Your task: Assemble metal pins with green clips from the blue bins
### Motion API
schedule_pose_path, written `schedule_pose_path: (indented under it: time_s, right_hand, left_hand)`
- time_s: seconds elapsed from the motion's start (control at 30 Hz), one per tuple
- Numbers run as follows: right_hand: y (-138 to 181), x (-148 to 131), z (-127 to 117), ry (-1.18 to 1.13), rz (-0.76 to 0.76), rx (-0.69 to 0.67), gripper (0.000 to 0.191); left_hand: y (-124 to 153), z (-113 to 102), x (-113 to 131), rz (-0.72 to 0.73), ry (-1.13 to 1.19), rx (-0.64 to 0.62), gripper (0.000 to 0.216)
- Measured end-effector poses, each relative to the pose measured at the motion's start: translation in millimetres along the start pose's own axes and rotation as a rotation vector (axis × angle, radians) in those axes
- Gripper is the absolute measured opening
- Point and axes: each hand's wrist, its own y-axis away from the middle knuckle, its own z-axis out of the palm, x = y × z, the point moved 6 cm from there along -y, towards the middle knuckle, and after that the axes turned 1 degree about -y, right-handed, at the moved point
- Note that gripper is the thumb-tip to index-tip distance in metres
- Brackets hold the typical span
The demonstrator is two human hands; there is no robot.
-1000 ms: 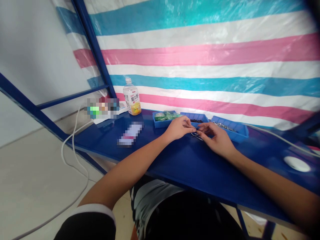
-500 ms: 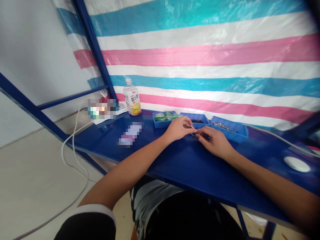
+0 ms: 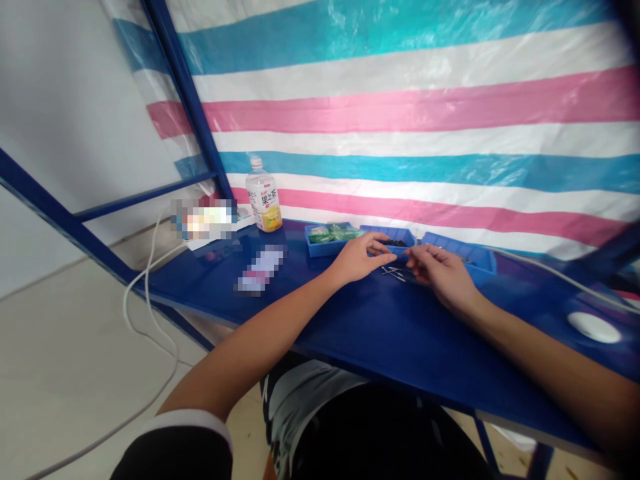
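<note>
Over the blue table, my left hand (image 3: 361, 257) has its thumb and fingers apart, and nothing shows between them. To its right, my right hand (image 3: 443, 275) has its fingers curled together in a pinch; whatever they hold, if anything, is too small to make out. Several thin metal pins (image 3: 395, 273) lie crossed on the tabletop between the two hands. Beyond my left hand is a blue bin with green packets (image 3: 333, 233). A middle blue bin (image 3: 406, 235) contains small dark parts. My right hand partly covers the right blue bin (image 3: 483, 261), which hides most of its contents.
A drink bottle (image 3: 265, 200) stands at the back left, beside a blurred-out item on a white base (image 3: 213, 239). A pixelated flat object (image 3: 261, 269) lies left of my arm. At the right are a white oval object (image 3: 594, 327) and a cable (image 3: 565, 275).
My hands have moved apart, the right one shifting right and its fingers curling. The thin metal piece between them no longer shows there. The crossed pins on the table are now in plain sight.
</note>
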Motion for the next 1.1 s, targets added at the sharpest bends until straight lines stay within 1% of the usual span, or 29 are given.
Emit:
schedule_pose_path:
  time_s: [0.07, 0.1, 0.13, 0.2, 0.27, 0.33, 0.37, 0.43, 0.5, 0.63, 0.73, 0.83, 0.97, 1.1]
  right_hand:
    - [-3.0, 5.7, -9.8, -0.142, 0.066, 0.097, 0.039]
    - [-3.6, 7.6, -13.7, -0.161, 0.085, 0.123, 0.041]
    - [-3.8, 8.5, -16.6, -0.139, 0.093, 0.131, 0.044]
    - [-2.6, 5.6, -18.7, 0.026, 0.05, 0.098, 0.048]
    - [1.3, -3.8, -13.0, 0.296, -0.1, 0.013, 0.045]
    - [8.7, -14.1, 0.7, 0.554, -0.317, -0.093, 0.036]
    - [12.9, -17.0, 8.8, 0.645, -0.413, -0.151, 0.033]
    - [18.3, -18.0, 21.2, 0.759, -0.536, -0.224, 0.034]
    - [18.7, -15.2, 28.5, 0.812, -0.583, -0.268, 0.034]
    - [13.6, -12.1, 32.4, 0.835, -0.628, -0.319, 0.03]
    - [10.5, -13.9, 31.2, 0.819, -0.642, -0.331, 0.031]
    - [8.8, -15.8, 30.5, 0.808, -0.638, -0.33, 0.028]
    - [7.1, -19.0, 28.4, 0.769, -0.61, -0.287, 0.023]
    - [5.5, -22.3, 22.1, 0.688, -0.544, -0.199, 0.018]
  left_hand:
    - [-0.5, -1.5, -0.9, -0.004, -0.025, 0.014, 0.047]
    - [-0.6, -1.9, -0.9, -0.004, -0.033, 0.014, 0.046]
    - [-0.6, -2.3, -0.7, -0.004, -0.041, 0.013, 0.046]
    - [-0.3, -2.9, 0.4, 0.0, -0.051, 0.013, 0.045]
    - [0.3, -3.2, 1.9, 0.005, -0.055, 0.014, 0.043]
    - [1.0, -3.1, 3.3, 0.008, -0.052, 0.014, 0.042]
    - [1.3, -2.9, 3.8, 0.008, -0.052, 0.013, 0.041]
    - [1.7, -2.6, 4.5, 0.005, -0.052, 0.011, 0.041]
    - [2.0, -2.2, 5.0, 0.001, -0.05, 0.005, 0.041]
    - [1.8, -1.7, 5.4, 0.002, -0.049, -0.002, 0.041]
    - [1.7, -1.5, 5.1, 0.004, -0.048, -0.005, 0.041]
    - [1.9, -1.1, 3.6, -0.005, -0.049, -0.01, 0.041]
    - [1.4, -2.0, 2.1, -0.01, -0.075, -0.005, 0.042]
    - [1.8, -4.3, 2.8, -0.005, -0.101, 0.012, 0.041]
